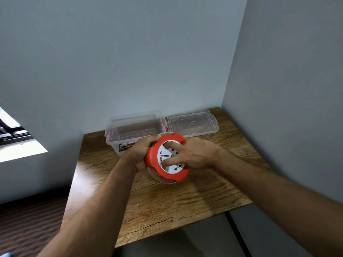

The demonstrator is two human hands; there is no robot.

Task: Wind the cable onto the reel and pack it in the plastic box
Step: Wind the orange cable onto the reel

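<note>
Pale grey walls meet in a corner, and a wooden table [167, 201] is set into that corner. At the back of the table a clear plastic box [133, 132] stands open, with a printed label on its near wall. Its clear lid [193, 124] is laid flat just to the right of it, touching or nearly touching the box's side.

An orange reel [166, 157] with a white socket face is held tilted above the middle of the table, in front of the box. Its left edge is gripped by the left hand [142, 153], the fingers curled over the top rim and the thumb hidden behind it. The right hand [194, 154] is laid on the white face with its fingers spread, the index finger and thumb pressed into the face. A clear lower rim of the reel is seen beneath the orange part. Whether any cable is wound inside cannot be told.
</note>
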